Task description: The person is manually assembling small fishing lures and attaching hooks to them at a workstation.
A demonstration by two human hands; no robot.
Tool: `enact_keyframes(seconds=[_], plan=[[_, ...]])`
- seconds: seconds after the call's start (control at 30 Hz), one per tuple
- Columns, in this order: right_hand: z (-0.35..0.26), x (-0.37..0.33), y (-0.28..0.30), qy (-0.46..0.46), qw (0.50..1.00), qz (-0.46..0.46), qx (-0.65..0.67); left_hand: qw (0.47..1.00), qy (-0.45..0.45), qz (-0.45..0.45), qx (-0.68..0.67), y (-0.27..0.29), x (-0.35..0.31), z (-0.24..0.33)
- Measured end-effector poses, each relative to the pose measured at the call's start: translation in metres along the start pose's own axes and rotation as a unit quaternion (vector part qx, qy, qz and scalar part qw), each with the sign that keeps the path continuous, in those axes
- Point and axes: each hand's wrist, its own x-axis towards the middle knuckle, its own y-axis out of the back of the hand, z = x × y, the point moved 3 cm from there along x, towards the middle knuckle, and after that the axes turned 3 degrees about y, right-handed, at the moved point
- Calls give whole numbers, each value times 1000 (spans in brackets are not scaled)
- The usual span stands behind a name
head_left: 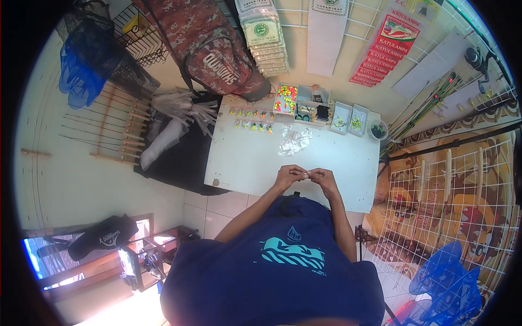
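Over the near part of a white table, my left hand and my right hand meet fingertip to fingertip. Both are closed in a pinch; whatever lies between the fingers is too small to make out. Just beyond them is a loose pile of small clear plastic packets. To the left of the pile, small bagged pieces with yellow, green and orange parts lie in two rows.
Along the table's back stand a tray of bright beads or floats, a divided box, two shallow white trays and a round tub. A camouflage bag hangs behind. Thin rods lean at the right.
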Motion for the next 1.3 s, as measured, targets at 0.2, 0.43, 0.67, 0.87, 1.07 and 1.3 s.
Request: enact_keyframes(seconds=[0.2,0.43,0.67,0.87,1.07,1.3], plan=[[-2,0,4,24,999,16,-19,998,-6,13,59,-3,1,3],[-8,-1,5,18,994,60,-88,981,-69,-7,183,-10,-5,17],[-6,-3,4,21,996,38,-74,982,-66,1,179,-15,-8,22],[-8,-6,0,20,999,13,-27,976,-58,17,211,-16,-11,21],[-8,-5,2,25,999,20,-10,991,-44,11,129,-13,-11,21],[-14,-5,1,17,999,31,-12,985,-62,13,157,-17,-12,29]])
